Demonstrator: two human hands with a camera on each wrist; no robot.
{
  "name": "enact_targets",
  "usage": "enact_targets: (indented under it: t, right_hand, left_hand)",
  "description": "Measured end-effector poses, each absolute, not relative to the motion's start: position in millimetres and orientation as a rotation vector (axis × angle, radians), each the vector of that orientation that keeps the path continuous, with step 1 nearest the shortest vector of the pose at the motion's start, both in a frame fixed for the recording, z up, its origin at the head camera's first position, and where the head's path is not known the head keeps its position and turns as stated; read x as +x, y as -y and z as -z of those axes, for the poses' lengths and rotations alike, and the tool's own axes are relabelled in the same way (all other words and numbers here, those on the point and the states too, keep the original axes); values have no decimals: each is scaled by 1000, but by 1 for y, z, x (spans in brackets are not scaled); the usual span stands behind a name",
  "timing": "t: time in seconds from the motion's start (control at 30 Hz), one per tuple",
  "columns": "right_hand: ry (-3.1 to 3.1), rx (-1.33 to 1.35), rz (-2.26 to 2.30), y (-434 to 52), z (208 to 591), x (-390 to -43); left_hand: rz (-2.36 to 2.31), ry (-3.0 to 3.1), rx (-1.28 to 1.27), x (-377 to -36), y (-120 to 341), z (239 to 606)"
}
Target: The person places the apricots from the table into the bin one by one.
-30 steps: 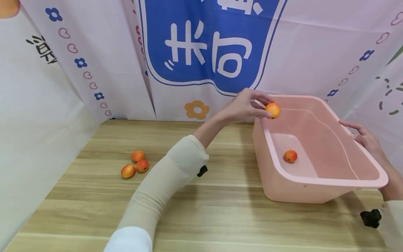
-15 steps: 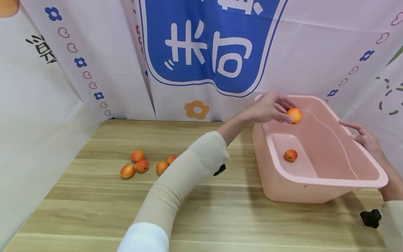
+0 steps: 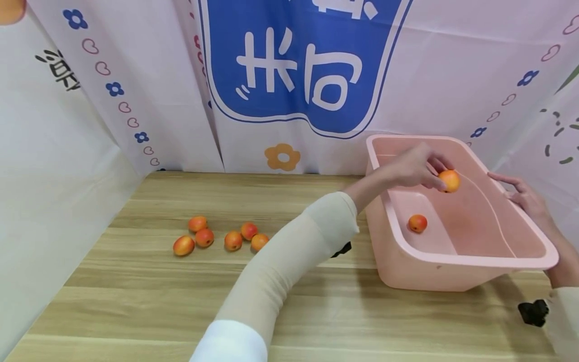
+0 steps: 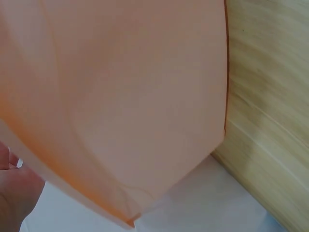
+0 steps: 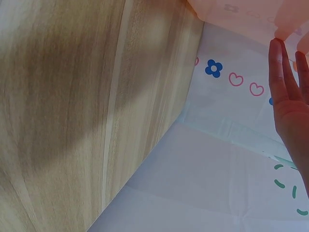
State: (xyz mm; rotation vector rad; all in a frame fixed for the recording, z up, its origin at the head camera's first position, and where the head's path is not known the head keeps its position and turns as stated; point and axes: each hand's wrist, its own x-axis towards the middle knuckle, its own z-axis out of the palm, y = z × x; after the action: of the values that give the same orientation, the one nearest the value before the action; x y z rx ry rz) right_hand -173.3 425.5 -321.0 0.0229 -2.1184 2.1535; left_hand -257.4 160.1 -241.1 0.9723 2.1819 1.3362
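Note:
My left hand (image 3: 418, 166) reaches over the left side of a pink plastic tub (image 3: 452, 260) and pinches a small round orange-red fruit (image 3: 449, 181) between fingertips and thumb, above the tub floor. A second fruit of that sort (image 3: 418, 223) lies on the bottom of the tub. At the tub's far right side is my right hand (image 3: 526, 198), its fingers at the rim. The right wrist view shows straight fingers (image 5: 276, 63) reaching up to the pink wall from outside. In the left wrist view the tub wall (image 4: 145, 87) fills most of the picture, and the held fruit is hidden.
Left of my left arm, two small groups of orange-red fruits lie on the wooden table (image 3: 158, 301): one group (image 3: 204, 238) farther left, one (image 3: 232, 241) close to the sleeve. A printed cloth backdrop (image 3: 181, 125) stands behind the table and along its sides.
My left hand has carried the fruit rightward and down, from the tub's left rim to inside it. Its sleeve has uncovered the nearer group of fruits. The right hand stays at the rim.

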Motion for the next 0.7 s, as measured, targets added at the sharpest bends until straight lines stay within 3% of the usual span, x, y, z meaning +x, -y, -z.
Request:
enact_targets:
  t: [0.5, 0.7]
  right_hand:
    - [2077, -8, -2245, -427, 319, -176]
    - [2109, 103, -2145, -429, 321, -175]
  left_hand:
    - [-1219, -2233, 950, -252, -187, 246]
    - [-1150, -2281, 945, -250, -195, 247]
